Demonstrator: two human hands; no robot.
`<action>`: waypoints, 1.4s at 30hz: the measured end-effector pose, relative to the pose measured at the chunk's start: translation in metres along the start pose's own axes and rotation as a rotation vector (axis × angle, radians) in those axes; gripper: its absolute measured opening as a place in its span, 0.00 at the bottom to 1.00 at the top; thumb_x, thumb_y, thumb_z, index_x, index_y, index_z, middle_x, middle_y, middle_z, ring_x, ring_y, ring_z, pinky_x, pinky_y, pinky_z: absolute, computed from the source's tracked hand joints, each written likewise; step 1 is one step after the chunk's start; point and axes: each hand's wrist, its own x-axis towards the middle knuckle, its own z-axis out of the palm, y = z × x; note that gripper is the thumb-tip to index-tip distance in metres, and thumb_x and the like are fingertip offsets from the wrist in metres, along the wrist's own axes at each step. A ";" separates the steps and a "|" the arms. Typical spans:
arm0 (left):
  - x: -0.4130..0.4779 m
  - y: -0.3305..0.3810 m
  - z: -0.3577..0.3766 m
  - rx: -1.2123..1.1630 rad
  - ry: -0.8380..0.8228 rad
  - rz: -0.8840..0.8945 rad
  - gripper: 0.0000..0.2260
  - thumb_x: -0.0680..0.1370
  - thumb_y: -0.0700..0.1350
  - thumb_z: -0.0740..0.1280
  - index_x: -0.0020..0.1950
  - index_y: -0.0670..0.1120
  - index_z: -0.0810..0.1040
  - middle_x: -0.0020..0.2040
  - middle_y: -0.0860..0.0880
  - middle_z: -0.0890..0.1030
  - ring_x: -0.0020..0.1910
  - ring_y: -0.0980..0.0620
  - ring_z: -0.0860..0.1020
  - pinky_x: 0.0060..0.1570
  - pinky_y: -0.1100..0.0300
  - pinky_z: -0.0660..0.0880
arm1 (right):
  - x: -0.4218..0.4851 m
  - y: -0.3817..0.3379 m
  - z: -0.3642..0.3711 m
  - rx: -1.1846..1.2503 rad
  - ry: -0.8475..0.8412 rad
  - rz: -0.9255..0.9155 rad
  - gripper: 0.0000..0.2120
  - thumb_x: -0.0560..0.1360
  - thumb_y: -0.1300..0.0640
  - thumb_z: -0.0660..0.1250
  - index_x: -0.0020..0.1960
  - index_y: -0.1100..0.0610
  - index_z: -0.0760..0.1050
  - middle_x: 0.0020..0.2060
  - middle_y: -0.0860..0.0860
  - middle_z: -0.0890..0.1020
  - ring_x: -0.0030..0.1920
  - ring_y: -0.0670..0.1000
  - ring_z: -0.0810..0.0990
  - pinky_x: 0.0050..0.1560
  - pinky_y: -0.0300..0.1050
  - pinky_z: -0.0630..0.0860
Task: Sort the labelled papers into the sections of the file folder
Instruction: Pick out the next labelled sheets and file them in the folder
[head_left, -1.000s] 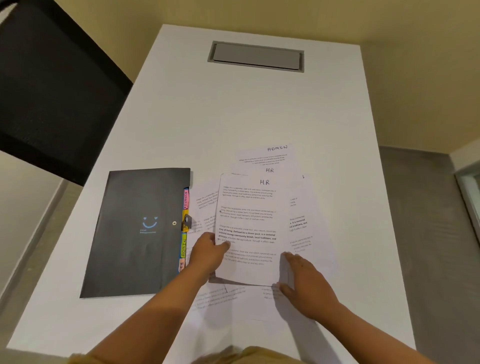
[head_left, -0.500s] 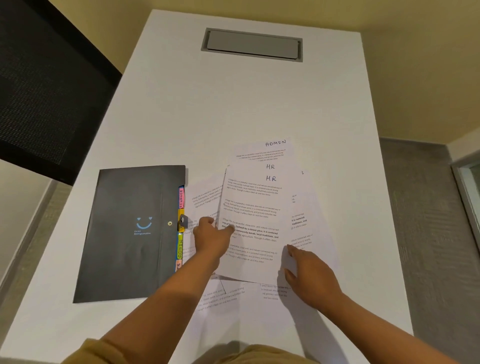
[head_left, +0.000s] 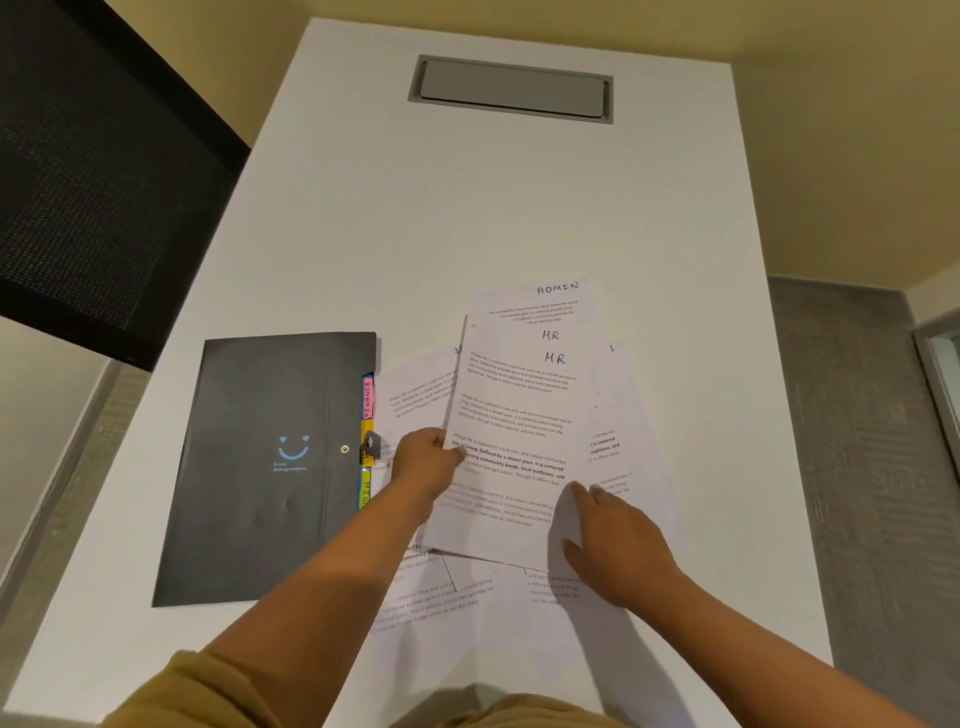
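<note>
Pinching the left edge of the top HR sheet (head_left: 519, 415) with the left hand (head_left: 423, 460), just right of the closed black file folder (head_left: 265, 467). Pressing the right hand (head_left: 618, 540) flat on the loose papers (head_left: 441, 597) beneath. Best peeling slowly, pinning the rest, then matching the label against the coloured tabs (head_left: 367, 397).

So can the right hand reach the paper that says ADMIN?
Probably yes. The right hand lies flat on the pile, holding nothing, and the ADMIN paper sticks out at the pile's far end. The HR sheets the left hand pinches cover its lower part.
</note>
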 end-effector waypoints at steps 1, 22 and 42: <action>-0.004 -0.001 -0.001 0.002 -0.007 0.041 0.06 0.77 0.38 0.69 0.53 0.42 0.81 0.52 0.45 0.82 0.48 0.46 0.80 0.48 0.56 0.78 | 0.001 0.001 -0.001 0.069 0.006 0.039 0.31 0.79 0.44 0.60 0.77 0.56 0.57 0.71 0.53 0.71 0.70 0.54 0.71 0.65 0.48 0.72; -0.087 -0.057 -0.020 -0.313 0.121 0.060 0.07 0.81 0.42 0.64 0.52 0.47 0.82 0.47 0.49 0.85 0.45 0.49 0.83 0.36 0.61 0.78 | -0.057 0.061 0.028 1.101 0.271 0.493 0.11 0.74 0.57 0.72 0.39 0.65 0.79 0.33 0.61 0.82 0.32 0.60 0.77 0.37 0.48 0.71; -0.147 -0.047 0.018 -0.347 -0.351 0.083 0.10 0.81 0.47 0.63 0.54 0.47 0.83 0.50 0.51 0.86 0.50 0.53 0.84 0.42 0.63 0.79 | -0.091 0.055 -0.007 1.532 0.210 0.434 0.11 0.79 0.62 0.65 0.60 0.64 0.78 0.51 0.58 0.86 0.51 0.60 0.85 0.60 0.60 0.77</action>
